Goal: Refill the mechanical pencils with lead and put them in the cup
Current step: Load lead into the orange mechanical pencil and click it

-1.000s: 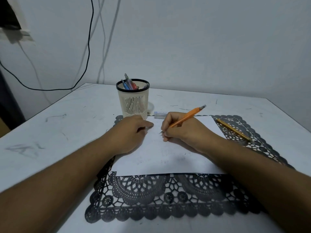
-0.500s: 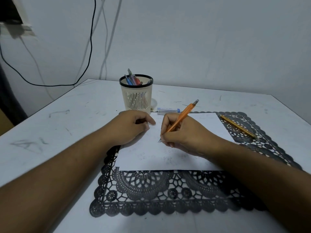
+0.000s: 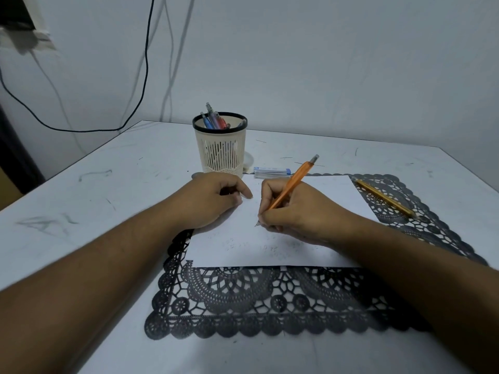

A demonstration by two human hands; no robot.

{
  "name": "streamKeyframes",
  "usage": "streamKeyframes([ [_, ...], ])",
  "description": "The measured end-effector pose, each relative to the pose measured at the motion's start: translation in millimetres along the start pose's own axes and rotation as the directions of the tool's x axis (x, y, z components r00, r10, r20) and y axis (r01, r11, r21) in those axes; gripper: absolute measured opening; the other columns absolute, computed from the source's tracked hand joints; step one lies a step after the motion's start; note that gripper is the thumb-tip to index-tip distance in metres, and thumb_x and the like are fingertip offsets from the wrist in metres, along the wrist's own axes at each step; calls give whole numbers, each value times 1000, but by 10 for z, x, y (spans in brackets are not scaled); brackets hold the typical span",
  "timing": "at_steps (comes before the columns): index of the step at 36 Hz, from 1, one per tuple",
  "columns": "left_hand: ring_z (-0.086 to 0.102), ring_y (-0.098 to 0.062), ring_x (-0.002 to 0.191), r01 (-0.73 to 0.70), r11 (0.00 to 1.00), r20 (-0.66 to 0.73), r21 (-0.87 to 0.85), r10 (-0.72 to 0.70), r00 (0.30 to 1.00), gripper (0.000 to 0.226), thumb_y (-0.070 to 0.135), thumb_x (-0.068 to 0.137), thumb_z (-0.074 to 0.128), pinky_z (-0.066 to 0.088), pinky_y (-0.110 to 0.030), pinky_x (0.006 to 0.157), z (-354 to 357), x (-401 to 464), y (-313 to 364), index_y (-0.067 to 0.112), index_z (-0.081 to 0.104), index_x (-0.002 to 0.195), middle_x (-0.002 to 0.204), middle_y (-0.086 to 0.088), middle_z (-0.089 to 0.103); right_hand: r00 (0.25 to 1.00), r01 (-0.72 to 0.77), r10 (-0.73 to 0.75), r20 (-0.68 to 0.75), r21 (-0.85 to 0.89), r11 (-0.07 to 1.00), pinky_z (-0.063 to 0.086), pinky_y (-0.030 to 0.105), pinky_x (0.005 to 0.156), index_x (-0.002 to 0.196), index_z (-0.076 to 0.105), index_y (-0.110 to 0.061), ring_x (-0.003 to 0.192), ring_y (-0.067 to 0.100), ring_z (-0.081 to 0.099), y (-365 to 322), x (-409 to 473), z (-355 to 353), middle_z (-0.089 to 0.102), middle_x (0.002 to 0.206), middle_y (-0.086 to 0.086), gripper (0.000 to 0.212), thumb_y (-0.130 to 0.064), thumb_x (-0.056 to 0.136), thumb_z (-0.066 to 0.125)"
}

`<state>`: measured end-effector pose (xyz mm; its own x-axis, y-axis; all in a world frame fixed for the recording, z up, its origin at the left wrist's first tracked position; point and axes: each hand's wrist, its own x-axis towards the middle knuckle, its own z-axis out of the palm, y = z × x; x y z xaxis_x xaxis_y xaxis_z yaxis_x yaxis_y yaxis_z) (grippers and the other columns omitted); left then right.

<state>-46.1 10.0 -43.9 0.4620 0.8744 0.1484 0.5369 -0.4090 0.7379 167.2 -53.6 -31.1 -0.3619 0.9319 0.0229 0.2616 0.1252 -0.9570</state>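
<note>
My right hand [image 3: 299,211] grips an orange mechanical pencil [image 3: 295,179] in a writing hold, its tip down on a white sheet of paper [image 3: 270,247]. Resting on the sheet's left edge is my left hand [image 3: 213,198], fingers curled, nothing visible in it. A cream mesh cup [image 3: 221,149] with a black rim stands behind my left hand and holds several pencils. A clear lead case [image 3: 272,171] with a blue end lies just right of the cup. A yellow mechanical pencil [image 3: 384,197] lies on the black lace mat [image 3: 270,300] at the right.
The white table [image 3: 94,206] bears pencil smudges and a few loose lead pieces [image 3: 286,157] behind the case. A grey wall with hanging cables [image 3: 147,63] rises behind the table. The table's left edge drops off beside dark furniture.
The pencil has tilted more upright in my right hand and its tip has slid nearer along the paper. My left hand stays on the sheet's edge. The camera view shifted slightly.
</note>
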Motion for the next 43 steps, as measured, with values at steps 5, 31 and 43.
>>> streamKeyframes([
  [5, 59, 4, 77, 3, 1000, 14, -5, -3, 1000, 18, 19, 100, 65, 41, -6, 70, 8, -7, 10, 32, 78, 99, 86, 10, 69, 1000, -3, 4, -17, 60, 998, 42, 47, 74, 74, 63, -13, 69, 31, 50, 24, 13, -15, 58, 72, 20, 26, 10, 85, 64],
  [31, 53, 3, 61, -1, 999, 17, -37, 2, 1000, 17, 14, 101, 64, 41, -7, 59, -3, -28, 51, 25, 76, 99, 75, 5, 63, 998, 35, -29, -65, 103, 994, 36, 42, 62, 71, 57, -10, 63, 30, 43, 60, 31, -22, 52, 68, 22, 20, 7, 78, 64],
  [43, 55, 1, 68, 1, 999, 23, -42, 0, 1000, 17, 16, 100, 64, 43, -9, 64, -1, -28, 47, 28, 76, 97, 81, 1, 65, 998, 36, -30, -59, 89, 995, 34, 38, 56, 71, 55, -8, 60, 28, 40, 57, 21, -16, 48, 66, 19, 20, 9, 80, 62],
])
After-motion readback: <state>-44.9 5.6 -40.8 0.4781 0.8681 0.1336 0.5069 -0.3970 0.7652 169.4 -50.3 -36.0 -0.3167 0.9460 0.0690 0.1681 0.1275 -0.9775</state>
